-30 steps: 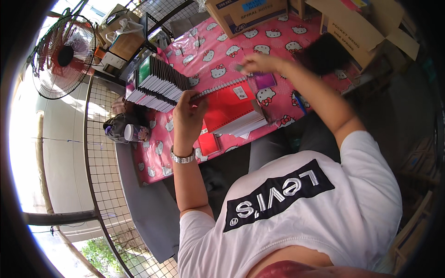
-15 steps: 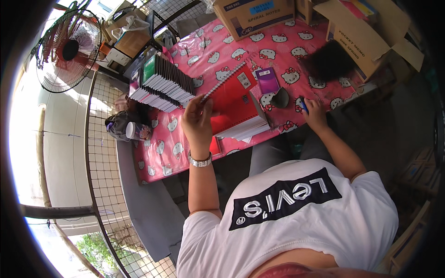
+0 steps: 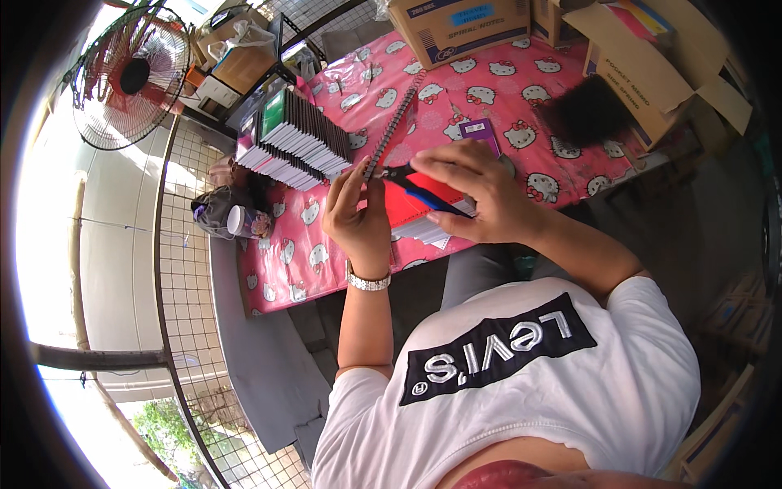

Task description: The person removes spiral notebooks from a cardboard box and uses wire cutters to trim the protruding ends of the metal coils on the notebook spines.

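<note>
My left hand (image 3: 358, 213) is closed, pinching the near end of a spiral notebook's coil (image 3: 396, 122), which rises up and away from my fingers. In my right hand (image 3: 493, 191) are pliers with blue handles (image 3: 430, 198); their dark jaws meet the coil end beside my left fingertips. Whether the jaws are closed on the wire I cannot tell. Below both hands lies a stack of red-covered notebooks (image 3: 405, 204), its white page edges facing me. My right hand covers part of it. A small purple notebook (image 3: 482, 130) lies just beyond my right hand.
Stacked notebooks (image 3: 297, 134) stand at the table's left. Cardboard boxes (image 3: 460, 37) line the back, and an opened carton (image 3: 639, 85) is at the right beside a dark fuzzy heap (image 3: 588, 112). A pink patterned cloth (image 3: 285, 269) covers the table. A fan (image 3: 134, 77) stands far left.
My right hand has come up from the table at the right with the pliers, to the coil end. My left hand stays at the coil, and the notebook's red cover has tilted.
</note>
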A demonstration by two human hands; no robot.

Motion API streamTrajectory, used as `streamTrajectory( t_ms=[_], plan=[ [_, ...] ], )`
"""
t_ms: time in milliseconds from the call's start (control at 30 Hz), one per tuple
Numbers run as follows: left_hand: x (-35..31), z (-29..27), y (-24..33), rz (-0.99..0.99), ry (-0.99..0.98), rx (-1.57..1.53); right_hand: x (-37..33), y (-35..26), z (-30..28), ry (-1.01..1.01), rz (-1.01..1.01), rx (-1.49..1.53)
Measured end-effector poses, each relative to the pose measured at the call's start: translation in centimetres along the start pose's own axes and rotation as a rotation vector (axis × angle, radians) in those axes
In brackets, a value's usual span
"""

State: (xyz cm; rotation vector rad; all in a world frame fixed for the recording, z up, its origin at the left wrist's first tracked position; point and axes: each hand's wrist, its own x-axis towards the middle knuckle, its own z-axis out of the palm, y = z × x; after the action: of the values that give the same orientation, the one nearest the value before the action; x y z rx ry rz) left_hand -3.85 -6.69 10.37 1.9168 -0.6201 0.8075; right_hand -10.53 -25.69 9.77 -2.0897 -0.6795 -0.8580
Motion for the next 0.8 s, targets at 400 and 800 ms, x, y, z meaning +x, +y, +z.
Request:
streamTrajectory(
  t_ms=[400, 800],
  plan=[
    [-0.5, -2.2, -2.4, 0.249, 0.159, 0.303, 1.6, -1.2, 1.2, -0.287, 0.618, 0.978],
    [-11.9, -8.8, -18.6, -0.779, -0.007, 0.031, -20.0, 14.9, -0.7, -0.332, 0.557, -0.452]
  ],
)
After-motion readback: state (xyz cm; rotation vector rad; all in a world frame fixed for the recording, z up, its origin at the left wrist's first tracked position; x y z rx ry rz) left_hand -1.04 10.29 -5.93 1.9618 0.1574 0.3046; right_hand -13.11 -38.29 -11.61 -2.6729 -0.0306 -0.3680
